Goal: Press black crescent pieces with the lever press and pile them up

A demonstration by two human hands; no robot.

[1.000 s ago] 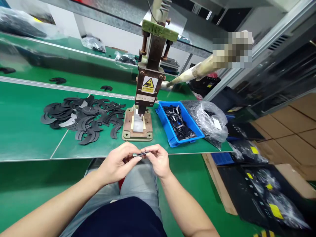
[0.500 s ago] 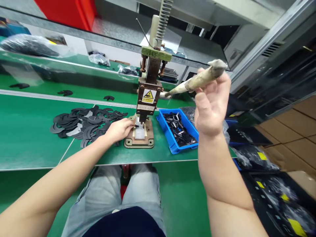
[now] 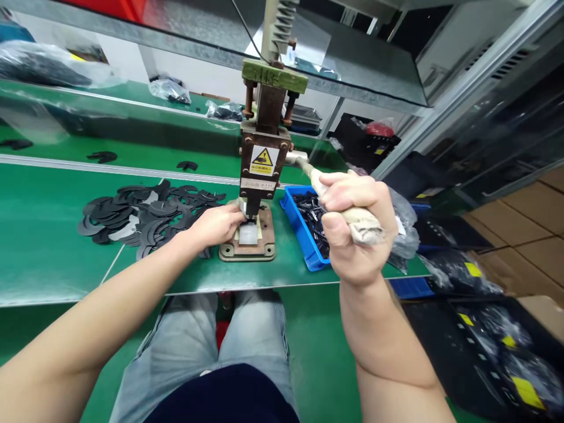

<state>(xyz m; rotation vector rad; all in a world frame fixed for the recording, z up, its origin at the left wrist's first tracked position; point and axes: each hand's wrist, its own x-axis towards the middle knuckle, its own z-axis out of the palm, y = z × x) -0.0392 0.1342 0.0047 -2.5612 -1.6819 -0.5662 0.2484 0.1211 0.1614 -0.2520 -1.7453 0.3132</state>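
Note:
My right hand (image 3: 359, 226) is wrapped round the cloth-covered lever (image 3: 314, 176) of a hand press (image 3: 259, 167). The lever slopes down toward me from the press's right side. At the press base (image 3: 247, 252), my left hand (image 3: 220, 224) has its fingers closed beside the lowered ram (image 3: 252, 205). Whatever those fingertips hold is hidden. Below the ram, a pale metal block (image 3: 248, 234) sits on the base. A heap of black curved pieces (image 3: 154, 211), a few with grey faces, lies left of my left hand.
A blue bin (image 3: 304, 235) of small black parts stands right of the press, partly behind my right hand. Several single curved pieces lie farther back, one (image 3: 187, 165) behind the heap. A metal shelf (image 3: 198, 50) crosses above. Bagged parts (image 3: 497, 335) and cardboard boxes (image 3: 524, 229) are at right.
My right hand has pulled the lever down and its fingers have closed round the grip. The ram has come lower. My left hand stays at the base, slightly nearer the ram.

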